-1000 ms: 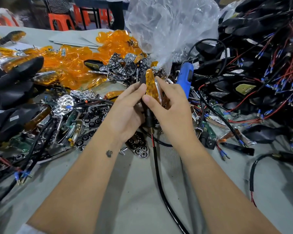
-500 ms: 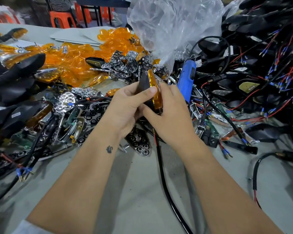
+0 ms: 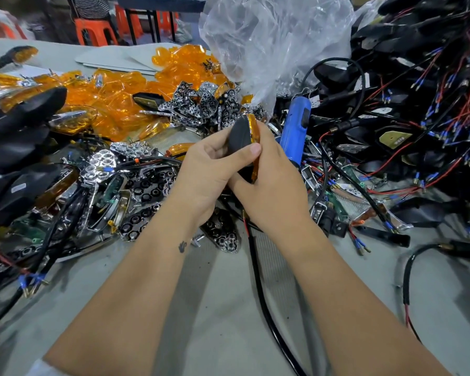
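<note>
Both hands hold one turn-signal lamp upright above the table: a black housing with an orange lens along its right edge. My left hand grips the black housing from the left, its thumb laid across the front. My right hand wraps the lens side from the right. A black cable with a red wire runs down from the lamp toward me. The lamp's lower end is hidden by my fingers.
Loose orange lenses are heaped at the back left, chrome reflectors at centre. Black housings lie left, wired lamps pile up right. A blue tool and a clear plastic bag sit behind my hands. Grey table in front.
The lamp has turned in my hands: its orange lens faced me before, and now the black back shows with the lens at the right edge. My left thumb has closed over the housing.
</note>
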Demonstrator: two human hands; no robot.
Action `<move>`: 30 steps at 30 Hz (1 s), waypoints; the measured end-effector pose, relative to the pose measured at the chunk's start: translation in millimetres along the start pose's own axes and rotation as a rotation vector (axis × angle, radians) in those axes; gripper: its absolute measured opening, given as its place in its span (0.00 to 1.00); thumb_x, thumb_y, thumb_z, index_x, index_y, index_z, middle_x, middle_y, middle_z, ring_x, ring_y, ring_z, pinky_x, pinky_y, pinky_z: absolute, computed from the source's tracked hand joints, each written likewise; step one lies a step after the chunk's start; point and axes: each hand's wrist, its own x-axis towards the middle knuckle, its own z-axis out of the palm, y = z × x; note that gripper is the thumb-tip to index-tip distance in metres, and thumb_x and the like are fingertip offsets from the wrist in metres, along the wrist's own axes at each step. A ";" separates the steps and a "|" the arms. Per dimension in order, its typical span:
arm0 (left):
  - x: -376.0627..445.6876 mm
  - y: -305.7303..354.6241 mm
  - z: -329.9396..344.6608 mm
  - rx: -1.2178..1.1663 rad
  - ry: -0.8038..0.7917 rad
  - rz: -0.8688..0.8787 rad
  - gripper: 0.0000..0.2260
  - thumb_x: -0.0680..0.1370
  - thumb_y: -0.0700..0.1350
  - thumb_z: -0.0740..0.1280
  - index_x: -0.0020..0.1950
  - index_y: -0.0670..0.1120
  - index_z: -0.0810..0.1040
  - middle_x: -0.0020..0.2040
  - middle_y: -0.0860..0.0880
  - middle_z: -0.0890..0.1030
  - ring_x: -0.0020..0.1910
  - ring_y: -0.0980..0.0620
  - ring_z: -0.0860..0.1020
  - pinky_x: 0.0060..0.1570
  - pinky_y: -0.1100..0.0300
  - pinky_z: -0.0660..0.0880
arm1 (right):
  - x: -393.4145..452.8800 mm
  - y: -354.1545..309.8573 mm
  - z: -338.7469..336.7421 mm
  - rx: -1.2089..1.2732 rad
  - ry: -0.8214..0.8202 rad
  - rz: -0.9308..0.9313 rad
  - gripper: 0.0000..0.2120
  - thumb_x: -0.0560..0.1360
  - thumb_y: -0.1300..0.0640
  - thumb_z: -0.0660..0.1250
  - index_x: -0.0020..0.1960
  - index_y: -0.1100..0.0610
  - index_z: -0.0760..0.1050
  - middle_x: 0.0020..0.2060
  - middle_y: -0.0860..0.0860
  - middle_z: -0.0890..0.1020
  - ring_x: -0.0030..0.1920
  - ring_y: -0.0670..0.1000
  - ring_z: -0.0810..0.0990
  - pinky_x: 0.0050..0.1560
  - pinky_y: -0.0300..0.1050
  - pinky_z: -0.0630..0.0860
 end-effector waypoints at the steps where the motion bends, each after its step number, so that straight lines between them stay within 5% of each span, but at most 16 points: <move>1: -0.4 -0.2 0.9 0.016 -0.007 0.004 0.18 0.74 0.38 0.72 0.64 0.39 0.79 0.49 0.49 0.85 0.50 0.54 0.82 0.51 0.63 0.77 | 0.6 0.4 0.0 -0.005 0.008 0.016 0.34 0.74 0.47 0.67 0.76 0.48 0.59 0.61 0.47 0.78 0.55 0.53 0.79 0.50 0.52 0.77; 4: -1.1 -0.8 2.5 0.046 -0.021 0.001 0.14 0.77 0.37 0.70 0.62 0.38 0.80 0.49 0.47 0.85 0.50 0.52 0.82 0.50 0.62 0.77 | 0.7 0.8 0.0 -0.033 0.024 0.020 0.29 0.74 0.46 0.65 0.73 0.44 0.62 0.52 0.45 0.80 0.45 0.52 0.80 0.42 0.48 0.75; 9: -2.8 2.7 5.1 0.046 -0.020 -0.049 0.10 0.81 0.43 0.66 0.57 0.39 0.82 0.49 0.41 0.83 0.47 0.48 0.81 0.44 0.60 0.79 | 0.9 0.3 -3.2 -0.027 0.039 0.017 0.28 0.74 0.42 0.64 0.72 0.42 0.63 0.47 0.44 0.81 0.41 0.52 0.78 0.43 0.51 0.77; 16: 2.7 10.5 5.6 -0.028 0.193 -0.253 0.19 0.80 0.59 0.63 0.49 0.45 0.85 0.50 0.41 0.85 0.49 0.41 0.84 0.52 0.48 0.80 | -2.2 -7.2 1.5 0.037 -0.053 -0.019 0.28 0.76 0.43 0.65 0.73 0.41 0.60 0.51 0.41 0.81 0.49 0.47 0.79 0.49 0.49 0.76; 19: 1.4 8.7 7.6 -0.011 0.218 -0.249 0.20 0.79 0.62 0.64 0.37 0.50 0.84 0.39 0.46 0.84 0.38 0.49 0.83 0.38 0.55 0.80 | -1.3 -5.4 0.9 0.001 -0.104 -0.048 0.29 0.77 0.42 0.63 0.74 0.44 0.57 0.45 0.43 0.81 0.43 0.49 0.79 0.43 0.48 0.73; 25: 1.7 11.9 7.4 -0.294 0.209 -0.260 0.18 0.74 0.60 0.69 0.33 0.47 0.83 0.33 0.48 0.82 0.31 0.52 0.82 0.33 0.61 0.79 | -5.9 -10.1 5.1 -0.060 -0.021 -0.101 0.31 0.76 0.39 0.63 0.73 0.48 0.56 0.42 0.46 0.83 0.42 0.54 0.81 0.39 0.46 0.67; 30: 1.5 11.6 11.3 -0.351 0.280 -0.170 0.18 0.75 0.58 0.70 0.35 0.45 0.79 0.32 0.47 0.81 0.29 0.50 0.81 0.32 0.60 0.78 | -10.7 -13.2 8.8 0.042 0.077 -0.107 0.20 0.73 0.39 0.64 0.55 0.48 0.60 0.37 0.40 0.77 0.38 0.51 0.81 0.30 0.40 0.67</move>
